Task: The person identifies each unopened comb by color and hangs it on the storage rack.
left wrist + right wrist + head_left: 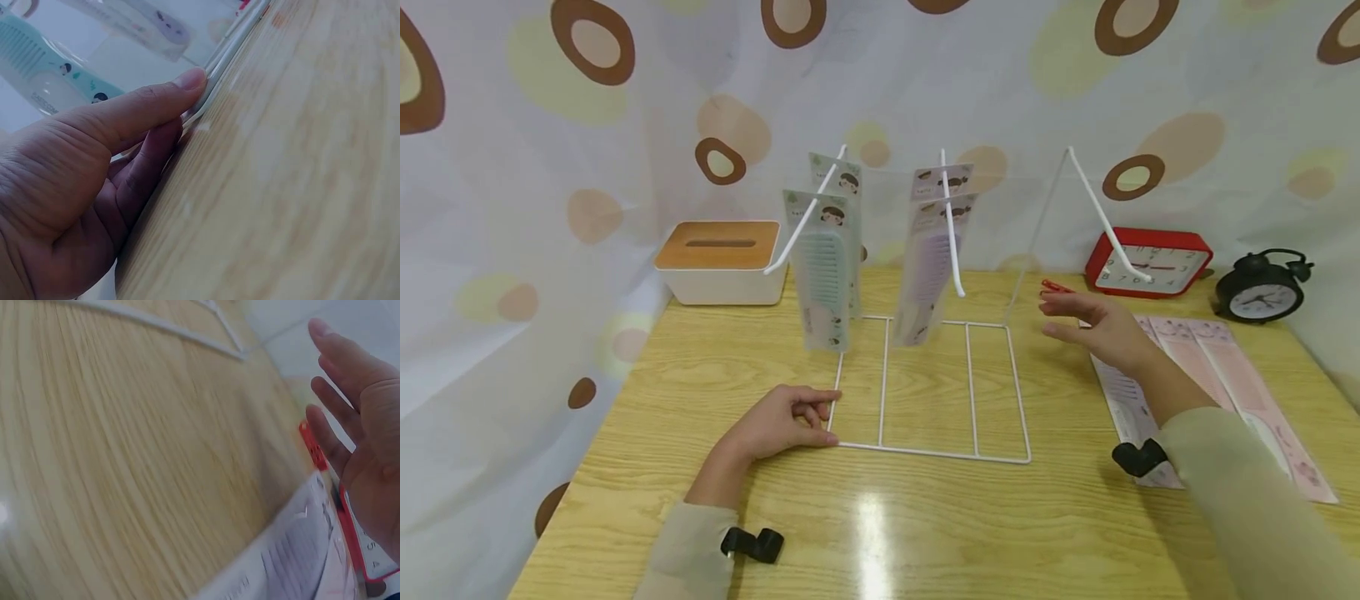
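A white wire display rack stands on the table, with three prongs sloping forward at its top. My left hand holds the front left corner of its base; the left wrist view shows the thumb on the wire. Two packaged green combs hang from the left prong, two packaged purple combs from the middle one. Nothing hangs on the right prong. My right hand is raised right of the rack, fingers loosely extended and holding nothing, near a flat row of packaged combs.
A tissue box with a wooden lid stands at the back left. At the back right are a red square clock and a black alarm clock. A small red object lies behind my right hand. A patterned curtain hangs behind the table.
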A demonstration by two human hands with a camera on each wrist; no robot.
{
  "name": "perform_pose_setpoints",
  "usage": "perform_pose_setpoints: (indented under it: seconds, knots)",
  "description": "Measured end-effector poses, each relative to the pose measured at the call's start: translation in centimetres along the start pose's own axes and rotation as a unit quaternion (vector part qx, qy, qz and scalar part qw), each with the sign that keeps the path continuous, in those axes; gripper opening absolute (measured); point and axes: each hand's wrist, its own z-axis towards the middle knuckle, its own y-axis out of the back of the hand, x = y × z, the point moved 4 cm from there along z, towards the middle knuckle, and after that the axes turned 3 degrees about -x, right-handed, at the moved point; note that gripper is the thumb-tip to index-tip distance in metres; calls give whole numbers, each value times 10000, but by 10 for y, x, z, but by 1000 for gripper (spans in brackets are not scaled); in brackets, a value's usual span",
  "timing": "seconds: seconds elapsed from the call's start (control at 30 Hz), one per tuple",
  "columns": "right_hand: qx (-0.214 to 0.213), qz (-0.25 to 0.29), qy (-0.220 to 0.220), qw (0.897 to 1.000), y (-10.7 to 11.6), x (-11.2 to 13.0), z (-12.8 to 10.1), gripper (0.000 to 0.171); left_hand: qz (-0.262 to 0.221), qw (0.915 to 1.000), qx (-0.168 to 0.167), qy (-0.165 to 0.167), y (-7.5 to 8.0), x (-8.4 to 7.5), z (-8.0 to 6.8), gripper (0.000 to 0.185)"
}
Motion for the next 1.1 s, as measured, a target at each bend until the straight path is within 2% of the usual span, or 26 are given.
perform_pose_setpoints:
  seconds: [0.2, 0.4, 0.5, 0.6, 0.7, 0.83, 0.93, 1.03, 1.1]
  knots:
    - [233, -972, -361, 9943, 23, -25, -2, 73, 18, 10000, -1, -18, -2, -1, -1, 66]
    - [477, -1262, -262, 9905, 44, -45, 1, 64, 30, 10000, -10, -73, -2, -4, -1, 66]
    - [631, -1454, -344, 9868, 47, -51, 4, 68, 80, 9999, -3, -100, -1, -4, 0, 67]
    - [606, -1677, -318, 9835, 46, -53, 6, 77, 145, 9998, 11, -129, 1, -5, 0, 68]
    - [390, -1710, -183, 9843, 43, -53, 9, 81, 139, 9998, 12, -105, 2, -4, -1, 68]
    - [-175, -1507, -146, 9883, 38, -56, 11, 60, 108, 9999, -16, -63, 2, -2, -1, 68]
    - [-794, -1123, -549, 9890, 34, -61, 10, 48, 80, 9999, -25, -56, 1, 0, -1, 67]
    - [-1361, -596, -1045, 9834, 33, -66, 5, 46, 47, 10000, -14, -84, 0, -1, -1, 67]
    - [-1568, -161, -1302, 9789, 34, -69, 0, 49, 42, 10000, -13, -84, 0, -2, -1, 68]
